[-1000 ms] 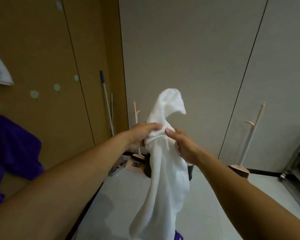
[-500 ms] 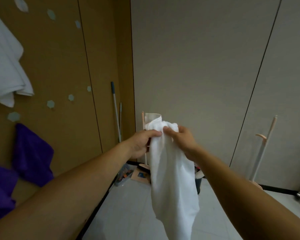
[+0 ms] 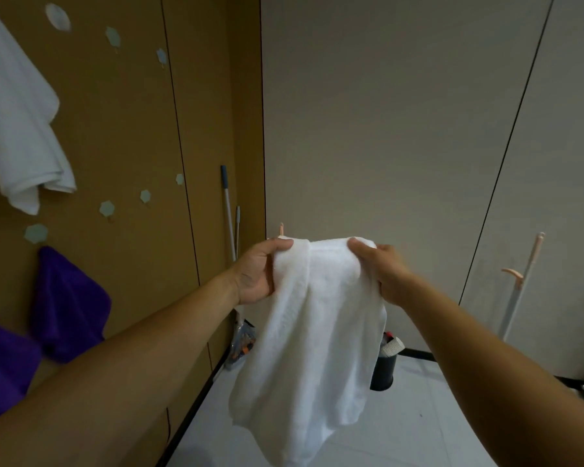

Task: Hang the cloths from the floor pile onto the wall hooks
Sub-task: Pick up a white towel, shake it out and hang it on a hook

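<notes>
While the white cloth (image 3: 311, 315) is gripped at its top edge by the left hand (image 3: 255, 274) and right hand (image 3: 383, 274), clear of the floor (image 3: 418, 416), carrying is judged the present step; a free wall hook (image 3: 107, 208) must be reached next.

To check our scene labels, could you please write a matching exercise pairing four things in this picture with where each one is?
Things:
1. held white towel
2. purple cloth
3. black bin
4. blue-tipped pole

Places:
A. stands on the floor, partly behind the towel
B. leans in the wall corner
C. hangs low on the brown wall
D. gripped at its top by the left hand and right hand

Pairs: 1-D, 2-C, 3-A, 4-B
</notes>
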Available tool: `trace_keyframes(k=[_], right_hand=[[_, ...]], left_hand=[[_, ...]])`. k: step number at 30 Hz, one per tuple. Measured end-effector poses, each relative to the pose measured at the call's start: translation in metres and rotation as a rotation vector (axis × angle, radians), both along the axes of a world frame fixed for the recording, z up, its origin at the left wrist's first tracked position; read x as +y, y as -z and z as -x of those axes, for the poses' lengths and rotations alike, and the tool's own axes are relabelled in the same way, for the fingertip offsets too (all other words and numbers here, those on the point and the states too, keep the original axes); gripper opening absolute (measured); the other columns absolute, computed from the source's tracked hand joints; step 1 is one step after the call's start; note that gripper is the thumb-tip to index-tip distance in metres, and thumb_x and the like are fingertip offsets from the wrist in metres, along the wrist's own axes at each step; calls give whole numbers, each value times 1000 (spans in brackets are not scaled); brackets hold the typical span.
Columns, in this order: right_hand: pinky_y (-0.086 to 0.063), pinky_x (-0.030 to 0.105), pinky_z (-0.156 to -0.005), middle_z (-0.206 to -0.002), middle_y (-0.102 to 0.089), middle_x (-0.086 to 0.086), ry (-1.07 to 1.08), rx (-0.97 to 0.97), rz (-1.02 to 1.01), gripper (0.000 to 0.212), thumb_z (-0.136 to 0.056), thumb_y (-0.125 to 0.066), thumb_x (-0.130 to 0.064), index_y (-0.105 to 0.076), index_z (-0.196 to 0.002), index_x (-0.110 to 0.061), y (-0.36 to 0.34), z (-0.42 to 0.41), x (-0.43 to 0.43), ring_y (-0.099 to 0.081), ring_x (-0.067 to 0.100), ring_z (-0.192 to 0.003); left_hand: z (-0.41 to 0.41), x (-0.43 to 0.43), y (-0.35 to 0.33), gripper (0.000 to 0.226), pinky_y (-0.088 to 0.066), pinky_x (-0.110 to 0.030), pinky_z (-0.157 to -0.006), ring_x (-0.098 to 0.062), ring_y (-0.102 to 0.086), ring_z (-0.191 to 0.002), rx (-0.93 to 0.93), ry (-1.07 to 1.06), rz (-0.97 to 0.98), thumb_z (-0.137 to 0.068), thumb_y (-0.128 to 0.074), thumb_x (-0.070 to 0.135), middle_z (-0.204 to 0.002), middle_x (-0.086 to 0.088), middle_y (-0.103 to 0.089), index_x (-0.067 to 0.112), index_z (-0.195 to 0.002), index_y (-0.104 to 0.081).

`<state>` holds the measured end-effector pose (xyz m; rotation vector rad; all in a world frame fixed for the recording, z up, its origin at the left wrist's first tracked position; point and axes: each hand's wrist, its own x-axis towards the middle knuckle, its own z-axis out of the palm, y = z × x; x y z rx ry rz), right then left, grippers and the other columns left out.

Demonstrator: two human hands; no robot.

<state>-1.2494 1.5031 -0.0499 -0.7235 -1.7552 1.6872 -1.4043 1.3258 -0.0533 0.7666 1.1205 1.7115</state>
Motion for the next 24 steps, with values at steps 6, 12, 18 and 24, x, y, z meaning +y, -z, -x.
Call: trace_keyframes(k=[6, 12, 18, 24], right_hand=[[-51, 26, -58, -85, -67, 5, 146, 98, 142, 29, -78, -77, -28, -68, -96, -7, -27, -9, 22, -63, 18, -71], [-56, 51, -83, -103, -71, 20, -110, -271, 140, 32, -81, -75, -26, -71, -99, 0, 8, -40, 35, -68, 35, -88], [-58, 34, -74, -100, -75, 9, -115, 169, 323, 39, -85, -66, -37, -68, -112, -9, 1, -44, 58, -72, 22, -87], [-56, 35, -71, -84, -74, 10, -97, -106, 229, 26, -92, -62, -30, -69, -92, -5, 23, -39, 40, -68, 24, -75]], left_hand=[[34, -20, -4, 42, -49, -43, -90, -30, -64, -96, 119, -111, 196, -82, -60, 28, -105, -16, -67, 6, -118, -62], [66, -40, -8, 51, -48, -41, -91, -32, -56, -114, 135, -174, 236, -83, -58, 6, -128, -19, -56, -2, -132, -49], [65, -30, -6, 51, -56, -40, -80, -30, -65, -107, 13, -194, 71, -91, -58, 28, -120, -16, -66, 7, -137, -48], [47, -22, 51, 53, -52, -45, -92, -34, -63, -109, 154, -16, 484, -82, -71, 29, -123, -18, -63, 9, -130, -57]])
